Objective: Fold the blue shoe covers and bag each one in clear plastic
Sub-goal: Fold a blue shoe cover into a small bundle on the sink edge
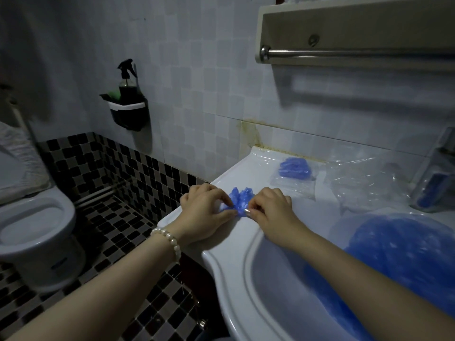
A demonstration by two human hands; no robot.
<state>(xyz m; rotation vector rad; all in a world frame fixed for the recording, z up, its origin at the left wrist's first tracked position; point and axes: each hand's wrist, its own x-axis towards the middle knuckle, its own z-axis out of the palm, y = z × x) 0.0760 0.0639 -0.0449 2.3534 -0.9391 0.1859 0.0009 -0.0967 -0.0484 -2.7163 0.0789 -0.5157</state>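
A crumpled blue shoe cover point(240, 199) lies on the left ledge of the white sink point(248, 244). My left hand point(208, 210) pinches its left side and my right hand point(269, 209) pinches its right side, both resting on the ledge. Farther back on the ledge sits a folded blue shoe cover inside a clear plastic bag point(294, 169). Loose clear plastic bags point(364, 178) lie to its right. A large heap of blue shoe covers point(403, 254) fills the right part of the basin.
A toilet point(34, 222) stands at the left over a black-and-white tiled floor. A wall holder with a spray bottle point(128, 99) hangs on the tiles. A shelf with a metal towel bar point(357, 54) juts out above the sink. A clear container point(435, 183) stands at the right edge.
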